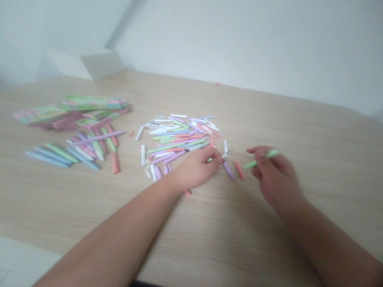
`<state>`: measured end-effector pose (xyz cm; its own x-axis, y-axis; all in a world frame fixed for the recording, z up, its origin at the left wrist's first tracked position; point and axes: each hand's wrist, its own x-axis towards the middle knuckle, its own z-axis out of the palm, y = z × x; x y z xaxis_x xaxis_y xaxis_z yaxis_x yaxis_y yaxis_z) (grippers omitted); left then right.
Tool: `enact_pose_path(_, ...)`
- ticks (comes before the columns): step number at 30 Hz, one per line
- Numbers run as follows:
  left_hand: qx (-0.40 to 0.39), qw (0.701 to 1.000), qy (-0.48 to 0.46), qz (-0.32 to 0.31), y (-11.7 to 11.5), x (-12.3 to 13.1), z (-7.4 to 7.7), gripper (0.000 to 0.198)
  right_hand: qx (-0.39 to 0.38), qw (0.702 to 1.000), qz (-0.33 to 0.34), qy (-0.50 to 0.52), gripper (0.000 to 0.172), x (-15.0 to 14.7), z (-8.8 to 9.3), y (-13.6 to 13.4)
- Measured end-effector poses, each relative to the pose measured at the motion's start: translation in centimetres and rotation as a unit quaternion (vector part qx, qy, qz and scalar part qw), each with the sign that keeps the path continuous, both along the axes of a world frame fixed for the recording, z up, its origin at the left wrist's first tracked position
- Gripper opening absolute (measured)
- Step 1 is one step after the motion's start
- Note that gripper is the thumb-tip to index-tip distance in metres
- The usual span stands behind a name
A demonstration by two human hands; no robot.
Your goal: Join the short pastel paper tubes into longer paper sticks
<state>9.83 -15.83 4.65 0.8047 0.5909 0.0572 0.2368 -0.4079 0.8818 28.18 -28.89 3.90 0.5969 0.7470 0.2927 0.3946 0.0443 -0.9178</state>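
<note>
While my right hand (277,175) pinches a green barrel (251,164), my left hand (199,166) pinches a slim piece (225,155). Pen parts (166,148) lie nearby.

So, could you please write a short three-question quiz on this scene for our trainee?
1. What colour is the pen piece in the right hand?
2. True or false: in this view, the patterned boxes lie to the left of the large pile of pen parts.
3. Which hand is nearer that pile: A) left, or B) right?

Key: 1. Light green. 2. True. 3. A, the left hand.
</note>
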Motion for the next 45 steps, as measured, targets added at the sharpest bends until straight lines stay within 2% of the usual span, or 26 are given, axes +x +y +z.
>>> enact_pose_path(3,-0.085,0.995,-0.038,0.028,-0.2,0.1,0.5,0.025,0.011,0.988,0.036,0.147,0.028,-0.2,-0.9,0.6)
enact_pose_path(6,-0.167,0.982,-0.077,0.047,-0.4,0.3,0.6,0.02,-0.029,0.974,0.086,0.209,0.036,-0.4,-1.9,1.0)
enact_pose_path(9,-0.255,0.954,-0.154,0.033,-0.2,0.7,0.0,0.017,-0.068,0.969,0.143,0.19,0.037,-0.8,-2.6,1.1)
enact_pose_path(14,-0.395,0.876,-0.277,-0.017,0.1,1.5,-1.4,0.023,-0.104,0.964,0.212,0.121,0.037,-1.6,-3.2,1.0)
enact_pose_path(25,-0.431,0.846,-0.315,0.012,-0.3,1.8,-1.2,0.019,-0.109,0.959,0.24,0.104,0.029,-2.2,-3.9,1.0)
enact_pose_path(33,-0.445,0.821,-0.357,-0.019,0.0,1.6,-1.3,0.026,-0.109,0.957,0.245,0.11,0.027,-2.0,-4.4,0.9)
enact_pose_path(45,-0.447,0.818,-0.361,-0.037,-0.1,1.8,-1.8,0.029,-0.111,0.96,0.235,0.101,0.028,-2.2,-4.3,0.9)
